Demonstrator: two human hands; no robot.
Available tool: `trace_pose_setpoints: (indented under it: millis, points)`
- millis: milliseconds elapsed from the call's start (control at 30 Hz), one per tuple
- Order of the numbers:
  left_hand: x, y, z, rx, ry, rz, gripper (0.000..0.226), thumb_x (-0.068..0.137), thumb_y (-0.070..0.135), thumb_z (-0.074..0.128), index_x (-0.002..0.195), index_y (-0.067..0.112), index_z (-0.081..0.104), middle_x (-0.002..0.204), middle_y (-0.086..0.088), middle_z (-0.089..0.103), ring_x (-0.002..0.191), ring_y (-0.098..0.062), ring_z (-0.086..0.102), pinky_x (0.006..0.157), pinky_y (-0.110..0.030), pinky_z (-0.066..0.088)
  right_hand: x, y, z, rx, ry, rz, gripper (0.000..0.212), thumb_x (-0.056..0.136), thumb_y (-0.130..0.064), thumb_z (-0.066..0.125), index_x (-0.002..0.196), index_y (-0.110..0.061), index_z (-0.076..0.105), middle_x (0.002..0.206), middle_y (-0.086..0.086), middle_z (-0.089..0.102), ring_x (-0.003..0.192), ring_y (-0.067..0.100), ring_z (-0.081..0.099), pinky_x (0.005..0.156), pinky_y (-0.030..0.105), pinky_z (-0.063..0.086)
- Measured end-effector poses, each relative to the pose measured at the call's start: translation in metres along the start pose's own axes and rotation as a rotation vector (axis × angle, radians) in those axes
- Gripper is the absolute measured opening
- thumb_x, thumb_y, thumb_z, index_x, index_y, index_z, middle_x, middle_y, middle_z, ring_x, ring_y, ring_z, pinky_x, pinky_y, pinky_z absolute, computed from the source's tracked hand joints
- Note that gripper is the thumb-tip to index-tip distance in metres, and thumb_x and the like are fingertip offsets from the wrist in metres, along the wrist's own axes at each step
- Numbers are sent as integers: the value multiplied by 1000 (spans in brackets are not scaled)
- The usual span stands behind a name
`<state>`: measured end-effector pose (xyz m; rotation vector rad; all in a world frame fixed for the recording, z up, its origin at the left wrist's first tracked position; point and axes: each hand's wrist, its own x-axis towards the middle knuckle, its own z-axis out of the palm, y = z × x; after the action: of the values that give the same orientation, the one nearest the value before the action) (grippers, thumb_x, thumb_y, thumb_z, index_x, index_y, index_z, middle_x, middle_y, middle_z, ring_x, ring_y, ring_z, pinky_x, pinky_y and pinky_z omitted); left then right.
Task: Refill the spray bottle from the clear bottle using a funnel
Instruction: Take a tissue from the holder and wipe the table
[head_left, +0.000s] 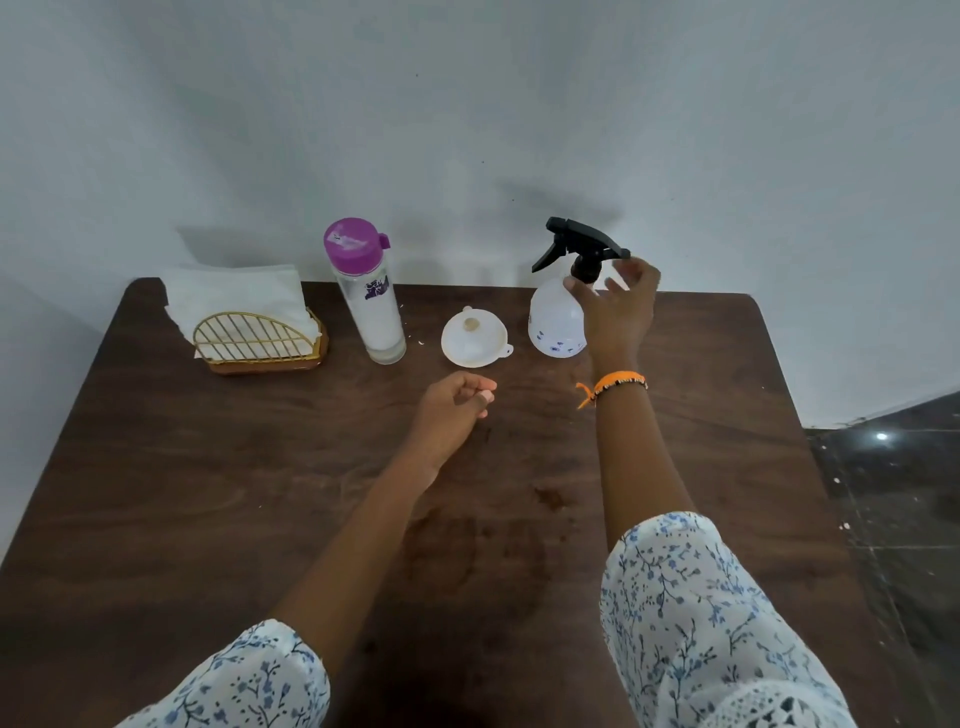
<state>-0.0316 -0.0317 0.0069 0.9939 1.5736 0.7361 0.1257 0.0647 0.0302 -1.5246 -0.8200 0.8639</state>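
Observation:
A white spray bottle (553, 325) with a black trigger head stands at the back right of the brown table (260, 493). My right hand (618, 306) hovers at its neck with fingers spread, thumb touching the shoulder, gripping nothing. A white funnel (474, 338) lies on the table just left of the spray bottle. Further left stands the clear bottle (371, 301) with a purple cap, upright and closed. My left hand (454, 402) rests loosely curled over the table in front of the funnel, holding nothing.
A gold wire napkin holder (260, 340) with white tissues sits at the back left. A pale wall rises behind the table. Dark tiled floor (893, 493) shows past the table's right edge. Damp stains mark the wood near the middle.

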Motion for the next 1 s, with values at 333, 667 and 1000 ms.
trace_pose_setpoints:
  millis: [333,667,1000]
  points:
    - [-48,-26,-44,-80,90,-15,15,93,18,52,101,22,64,104,5,65,91,-8,63,77,-21,47,-114,26,-4,-73,-155,127,12,80,-4,69,85,-13,63,83,-1,64,80,8,59,70,14,48]
    - [-83,-71,-121,-236,290,-44,19,91,14,54,87,29,64,98,1,67,83,-10,64,74,-22,47,-192,28,77,-254,-563,4,13,81,-2,66,80,-15,63,75,-9,62,72,2,57,64,4,43]
    - [-38,-67,-199,-276,435,-76,20,91,14,53,109,20,60,108,1,62,98,-13,60,78,-23,49,-171,7,189,-466,-632,-179,25,87,-4,56,112,-7,57,109,4,60,83,7,53,64,-3,34]
